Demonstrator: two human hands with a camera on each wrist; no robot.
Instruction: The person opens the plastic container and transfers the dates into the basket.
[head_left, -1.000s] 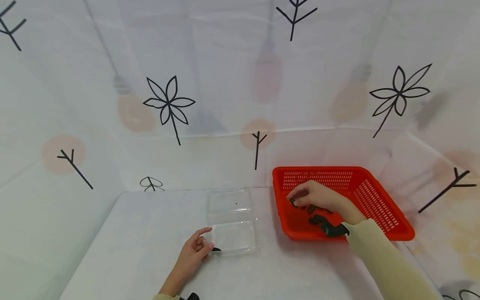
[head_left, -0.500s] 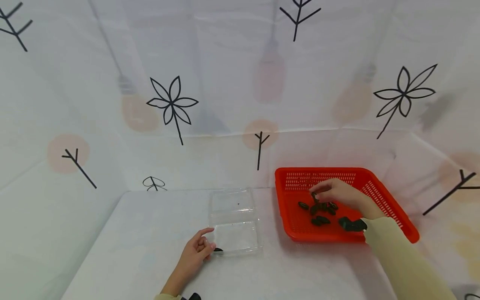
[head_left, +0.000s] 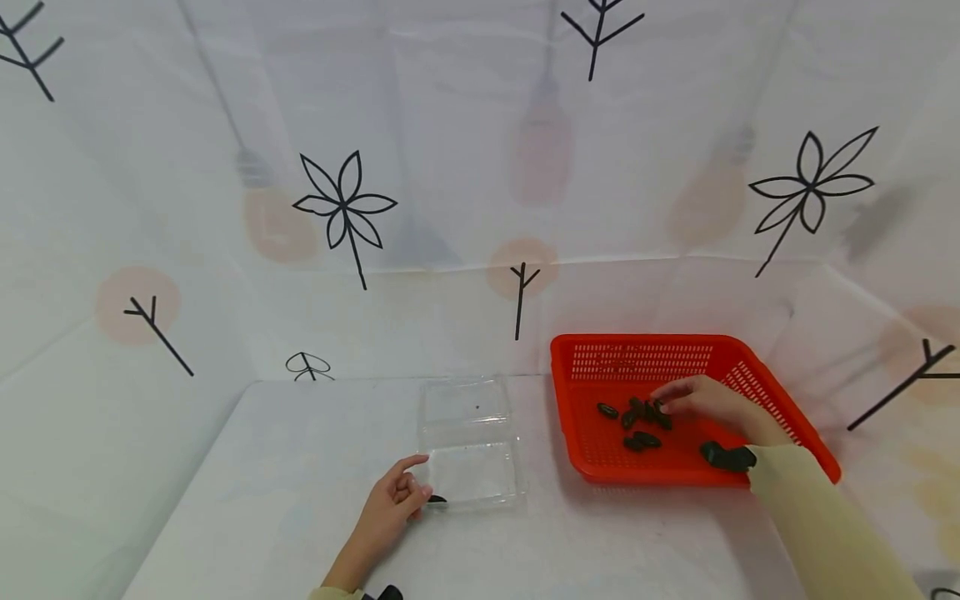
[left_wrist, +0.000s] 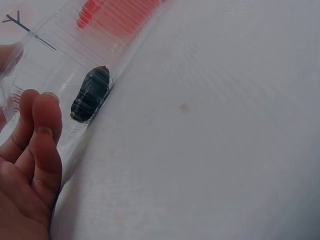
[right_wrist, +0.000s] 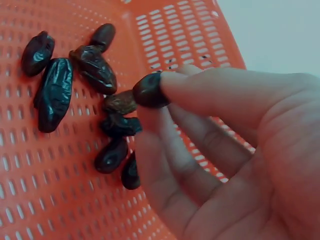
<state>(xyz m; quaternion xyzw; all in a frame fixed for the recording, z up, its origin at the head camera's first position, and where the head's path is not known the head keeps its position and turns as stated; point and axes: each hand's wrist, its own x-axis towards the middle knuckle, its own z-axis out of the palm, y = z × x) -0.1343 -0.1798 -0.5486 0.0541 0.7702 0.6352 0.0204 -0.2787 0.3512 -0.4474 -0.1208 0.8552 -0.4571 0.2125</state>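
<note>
In the right wrist view, my right hand (right_wrist: 225, 125) pinches a dark, shiny date (right_wrist: 150, 90) between thumb and fingers. The head view has this right hand (head_left: 716, 406) low inside the red basket (head_left: 592, 477), over a cluster of dates (head_left: 630, 419). My left hand (head_left: 386, 508) holds the left edge of a clear plastic box (head_left: 472, 473), its index finger along the rim and its thumb near the front corner. One date (left_wrist: 91, 94) lies in that box, against the front wall beside my left fingers.
The box's lid (head_left: 463, 402) lies folded back behind its base. Two dates (head_left: 642, 441) sit together nearer the basket's front, and another single date (head_left: 607, 410) lies to the left. A printed white cloth (head_left: 420, 325) hangs behind the white table (head_left: 247, 500).
My right hand has moved rightward and a little down within the basket, uncovering the dates on the left. My left hand and the box have stayed in place.
</note>
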